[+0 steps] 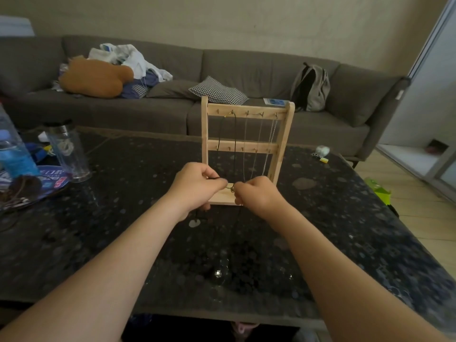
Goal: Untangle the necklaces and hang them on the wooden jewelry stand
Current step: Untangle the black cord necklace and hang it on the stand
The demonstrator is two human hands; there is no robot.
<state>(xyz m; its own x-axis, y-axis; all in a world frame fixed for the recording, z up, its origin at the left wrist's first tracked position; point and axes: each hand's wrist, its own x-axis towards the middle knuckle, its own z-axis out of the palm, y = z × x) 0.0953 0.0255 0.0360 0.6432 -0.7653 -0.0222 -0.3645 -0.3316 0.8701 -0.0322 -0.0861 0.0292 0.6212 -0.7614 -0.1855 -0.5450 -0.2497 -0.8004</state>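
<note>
Several necklaces (235, 130) already hang on the stand (241, 145), and just in front of its base the left hand (195, 186) and right hand (256, 193) both pinch one black cord (218, 178), likely tangled and not yet hung.

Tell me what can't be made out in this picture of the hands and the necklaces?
Head view throughout.
- Whether the black cord is knotted: the left hand and right hand pinching it cover that stretch.
- Lower ends of the hung chains on the wooden stand: behind the hands.
- Blue bottle: cut off by the left edge.
</note>
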